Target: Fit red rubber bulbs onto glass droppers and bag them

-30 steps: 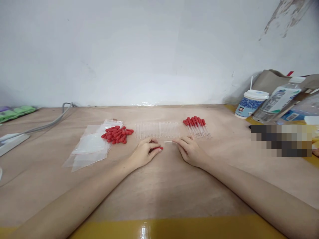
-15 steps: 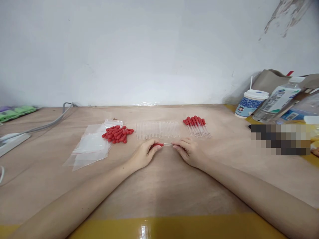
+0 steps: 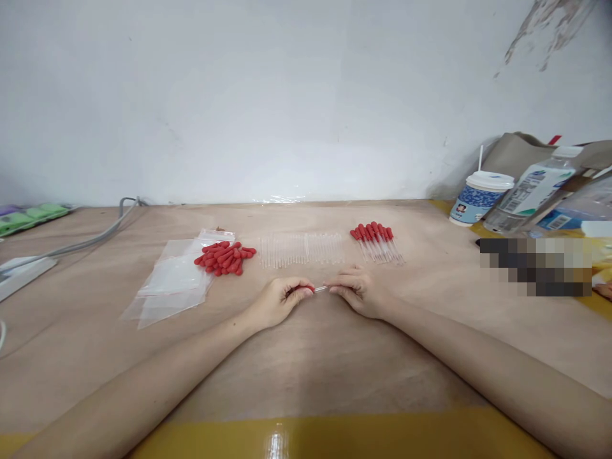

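Between thumb and fingers, my left hand (image 3: 282, 299) pinches a red rubber bulb, mostly hidden by the fingers. A thin clear dropper tube (image 3: 320, 289) runs from the bulb's open end to my right hand (image 3: 358, 293), whose closed fingertips grip its other end. Just beyond my hands lies a row of clear dropper tubes (image 3: 301, 248). To its left is a pile of red rubber bulbs (image 3: 224, 257), partly on clear zip bags (image 3: 172, 274). On the right, several droppers with red bulbs fitted (image 3: 375, 239) lie side by side.
A lidded paper cup (image 3: 480, 197) with a straw and a plastic bottle (image 3: 533, 188) stand at the back right, beside a pixelated dark patch (image 3: 535, 264). A grey cable (image 3: 100, 237) crosses the left side. A white wall (image 3: 287, 102) closes off the table's far edge.
My left fingers have shifted along the bulb, covering more of it. The dropper tube now tilts up slightly towards my right hand, and both hands sit a little lower.
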### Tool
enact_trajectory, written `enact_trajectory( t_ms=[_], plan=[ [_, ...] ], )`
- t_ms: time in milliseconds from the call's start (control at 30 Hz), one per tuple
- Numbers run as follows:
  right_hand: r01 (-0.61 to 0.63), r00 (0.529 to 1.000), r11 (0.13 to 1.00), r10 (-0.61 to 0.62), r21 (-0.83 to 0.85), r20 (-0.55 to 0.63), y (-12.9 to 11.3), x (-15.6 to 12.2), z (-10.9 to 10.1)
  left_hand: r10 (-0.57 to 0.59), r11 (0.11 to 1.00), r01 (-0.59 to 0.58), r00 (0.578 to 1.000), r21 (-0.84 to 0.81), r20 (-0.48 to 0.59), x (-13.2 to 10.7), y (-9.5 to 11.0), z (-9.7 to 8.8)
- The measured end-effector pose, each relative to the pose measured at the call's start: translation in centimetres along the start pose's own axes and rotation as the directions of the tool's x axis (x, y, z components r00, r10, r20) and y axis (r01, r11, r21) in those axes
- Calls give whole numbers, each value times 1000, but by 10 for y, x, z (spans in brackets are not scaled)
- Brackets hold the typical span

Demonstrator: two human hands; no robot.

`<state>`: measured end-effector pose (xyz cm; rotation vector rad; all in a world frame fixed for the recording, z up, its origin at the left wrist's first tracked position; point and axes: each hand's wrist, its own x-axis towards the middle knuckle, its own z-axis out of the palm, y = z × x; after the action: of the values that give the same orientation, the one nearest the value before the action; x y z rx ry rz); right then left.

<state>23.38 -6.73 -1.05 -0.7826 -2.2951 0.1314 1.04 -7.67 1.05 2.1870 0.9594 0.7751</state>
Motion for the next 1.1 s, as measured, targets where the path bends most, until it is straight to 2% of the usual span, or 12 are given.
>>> enact_trajectory(
  t_ms=[133,233,333,433,633,933,1100],
  plan=[
    [11,1000,993,-12,-121,-13,-3,0,-2,-2,999,2,1000,37,-3,-1,-1,0],
    [19,996,968,-41,-252,-80,-9,-1,-1,-16,998,19,999,67,-44,-1,-2,2],
    [38,992,945,-74,-324,-100,-13,-3,0,-11,996,19,996,84,-90,-1,-3,3],
    [50,991,963,-80,-266,-103,-13,-3,-1,9,995,4,992,98,-129,-1,-4,2],
    [-13,996,995,4,-97,-91,-11,-3,-5,55,995,-43,989,91,-138,-1,-6,-2],
    [52,990,991,-68,-123,-124,-16,-2,1,16,998,-7,991,67,-133,-4,-5,2],
    [80,991,985,-95,-152,-92,-18,0,3,34,997,-28,994,67,-102,-5,-5,2]
  ],
)
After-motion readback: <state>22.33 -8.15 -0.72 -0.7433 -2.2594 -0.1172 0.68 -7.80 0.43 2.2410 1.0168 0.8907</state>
